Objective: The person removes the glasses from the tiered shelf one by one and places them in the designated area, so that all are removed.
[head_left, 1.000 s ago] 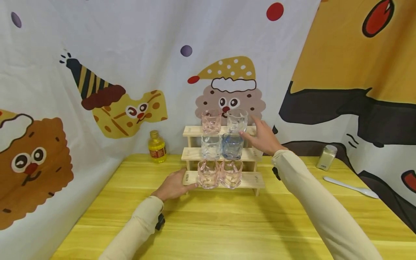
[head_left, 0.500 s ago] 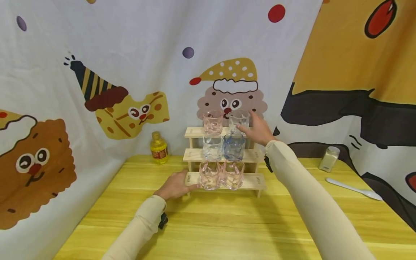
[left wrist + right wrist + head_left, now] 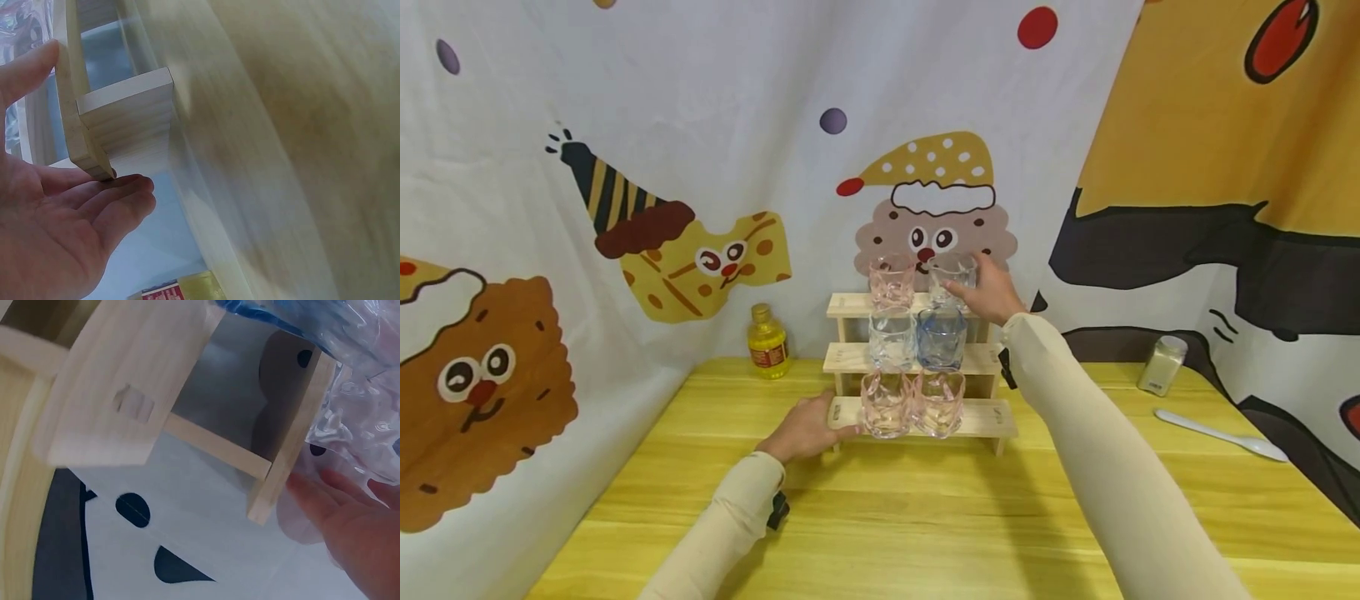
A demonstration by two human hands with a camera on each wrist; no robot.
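Printed cloth hangs beyond the left hand and the right hand, bearing cartoon figures. The yellow wood-grained bench extends beneath both hands. A three-tier wooden rack stands on it between the hands. Pale sleeves cover both arms.

The left hand is partly closed on the near left end of the rack's lowest tier, thumb on the front edge, fingers curled at the end of the board. The right hand is curved round the top-tier clear glass, thumb in front, fingers on its right side; whether the base meets the board cannot be told.

A yellow bottle with a red label stands upright beyond the left hand, slightly to its left. Left of the held glass is an upper pink glass. Below the right hand, the middle tier carries a blue glass and a second clear glass. Right of the left hand, the lowest tier carries two pink glasses. Well right of the right hand are a lidded jar and, nearer the person, a white spoon.
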